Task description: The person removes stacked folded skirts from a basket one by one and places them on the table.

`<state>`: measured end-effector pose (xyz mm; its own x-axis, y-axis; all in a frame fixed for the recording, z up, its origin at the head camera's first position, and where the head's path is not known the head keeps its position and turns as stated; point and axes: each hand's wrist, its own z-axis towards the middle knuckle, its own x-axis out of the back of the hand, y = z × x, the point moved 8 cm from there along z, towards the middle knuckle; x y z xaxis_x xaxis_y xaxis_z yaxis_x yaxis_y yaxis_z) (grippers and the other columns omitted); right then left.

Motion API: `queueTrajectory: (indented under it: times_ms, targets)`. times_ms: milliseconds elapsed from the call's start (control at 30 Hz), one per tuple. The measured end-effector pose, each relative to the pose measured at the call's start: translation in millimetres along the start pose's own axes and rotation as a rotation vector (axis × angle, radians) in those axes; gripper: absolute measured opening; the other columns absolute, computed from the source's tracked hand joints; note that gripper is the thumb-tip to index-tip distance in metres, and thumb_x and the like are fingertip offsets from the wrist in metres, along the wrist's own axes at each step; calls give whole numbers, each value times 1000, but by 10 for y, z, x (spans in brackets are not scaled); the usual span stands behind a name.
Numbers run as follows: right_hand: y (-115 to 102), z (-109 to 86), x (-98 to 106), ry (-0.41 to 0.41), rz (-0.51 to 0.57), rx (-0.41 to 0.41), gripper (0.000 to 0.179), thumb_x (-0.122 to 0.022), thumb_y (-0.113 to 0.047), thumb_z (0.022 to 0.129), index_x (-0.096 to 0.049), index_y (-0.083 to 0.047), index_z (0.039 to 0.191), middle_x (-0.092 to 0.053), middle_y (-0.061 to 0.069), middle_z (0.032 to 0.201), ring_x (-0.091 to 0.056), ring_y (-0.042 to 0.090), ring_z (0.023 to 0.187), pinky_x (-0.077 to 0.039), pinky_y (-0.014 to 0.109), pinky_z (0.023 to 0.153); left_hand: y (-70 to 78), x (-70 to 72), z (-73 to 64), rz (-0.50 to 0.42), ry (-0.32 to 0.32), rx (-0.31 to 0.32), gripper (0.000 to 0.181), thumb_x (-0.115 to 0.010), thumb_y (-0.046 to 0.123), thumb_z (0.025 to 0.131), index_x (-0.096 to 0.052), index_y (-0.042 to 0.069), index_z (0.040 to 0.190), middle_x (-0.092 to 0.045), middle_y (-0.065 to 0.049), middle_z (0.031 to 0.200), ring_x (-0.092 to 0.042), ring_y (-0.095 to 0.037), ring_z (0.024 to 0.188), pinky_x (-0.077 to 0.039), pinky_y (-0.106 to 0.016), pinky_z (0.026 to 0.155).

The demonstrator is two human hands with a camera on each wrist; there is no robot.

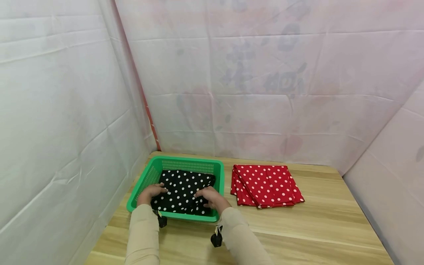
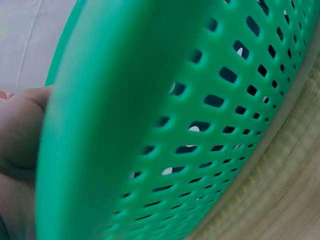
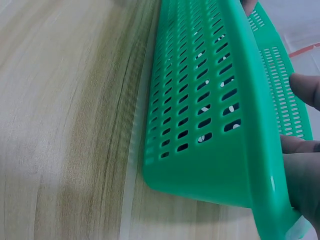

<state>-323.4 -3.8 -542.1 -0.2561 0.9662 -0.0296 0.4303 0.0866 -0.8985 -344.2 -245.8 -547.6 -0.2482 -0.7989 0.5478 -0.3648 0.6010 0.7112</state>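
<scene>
A black cloth with white polka dots (image 1: 182, 189) lies folded inside a green plastic basket (image 1: 175, 216). My left hand (image 1: 151, 192) reaches over the basket's near left side, its fingers resting on the cloth's left edge. Over the near right corner comes my right hand (image 1: 214, 199), fingers extended on the cloth's right part and thumb apart from them. In the left wrist view the basket's rim (image 2: 95, 130) covers much of that hand. White dots and dark fabric show through the holes of the basket's wall (image 3: 200, 100) in the right wrist view.
To the right of the basket, a red polka-dot cloth (image 1: 265, 186) lies folded on the wooden table (image 1: 318, 228). White sheeting (image 1: 185, 121) hangs behind the table and along both sides. The basket stands close to the left sheet.
</scene>
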Motion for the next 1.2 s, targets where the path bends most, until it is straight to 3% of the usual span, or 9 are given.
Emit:
queueTrajectory:
  times_ms: [133, 200, 300, 533, 700, 833, 933, 1067, 1200]
  targets:
    - [-27, -12, 22, 4, -9, 1, 41, -66, -6, 77, -52, 6, 113, -47, 17, 124, -44, 33, 106, -45, 47, 79, 18, 26, 0, -9, 18, -19, 48, -56, 13, 89, -45, -6, 132, -33, -34, 136, -34, -47, 121, -32, -52, 98]
    - [-59, -14, 24, -7, -32, 15, 26, -66, -9, 77, -60, 1, 101, -52, 12, 115, -47, 27, 96, -45, 39, 71, 11, 56, -3, -41, 40, -29, 46, -57, 9, 88, -47, -6, 130, -36, -33, 132, -39, -45, 115, -34, -52, 96]
    - [-126, -20, 35, -17, -94, 59, 22, -66, -13, 79, -65, 0, 97, -56, 8, 105, -48, 21, 82, -42, 32, 62, 2, 109, -3, -64, 77, -47, 45, -57, 3, 86, -49, -6, 129, -41, -31, 128, -46, -39, 103, -40, -48, 87]
    - [-196, -10, 85, 53, -92, 224, 39, -60, 0, 81, -55, 14, 118, -55, 23, 121, -52, 29, 105, -47, 38, 84, 18, 167, -49, -132, 95, -138, 47, -57, -3, 81, -51, -3, 128, -41, -28, 127, -46, -31, 83, -41, -38, 68]
    - [-166, -12, 107, 104, -123, 268, 37, -57, 7, 79, -59, 11, 115, -57, 22, 116, -51, 18, 72, -46, 28, 59, 23, 191, -136, -182, 85, -180, 57, -53, -8, 80, -46, 1, 135, -31, -29, 139, -43, -34, 97, -39, -36, 68]
    - [-184, -46, 101, 128, -101, 286, 45, -55, 10, 76, -56, 8, 121, -53, 20, 120, -44, 15, 63, -41, 25, 55, 42, 235, -211, -223, 79, -219, 63, -51, -10, 80, -40, 5, 141, -19, -28, 146, -28, -42, 123, -35, -41, 77]
    - [-184, -59, 135, 162, -48, 272, 56, -54, 12, 73, -51, 5, 129, -48, 19, 121, -40, 15, 60, -38, 24, 54, 56, 244, -262, -251, 66, -244, 65, -50, -8, 82, -37, 9, 143, -13, -25, 149, -14, -42, 133, -32, -43, 81]
    - [-168, -64, 167, 184, 11, 237, 64, -52, 13, 71, -46, 3, 134, -45, 21, 123, -35, 14, 56, -35, 23, 52, 71, 239, -315, -340, 52, -308, 64, -49, -11, 82, -36, 5, 143, -14, -21, 150, -23, -37, 127, -34, -38, 76]
    - [-177, -72, 167, 171, 30, 223, 53, -55, 8, 77, -49, 6, 129, -45, 22, 129, -42, 15, 64, -39, 25, 58, 76, 255, -346, -467, 50, -379, 64, -48, -15, 79, -37, -1, 140, -18, -18, 150, -29, -31, 114, -37, -28, 70]
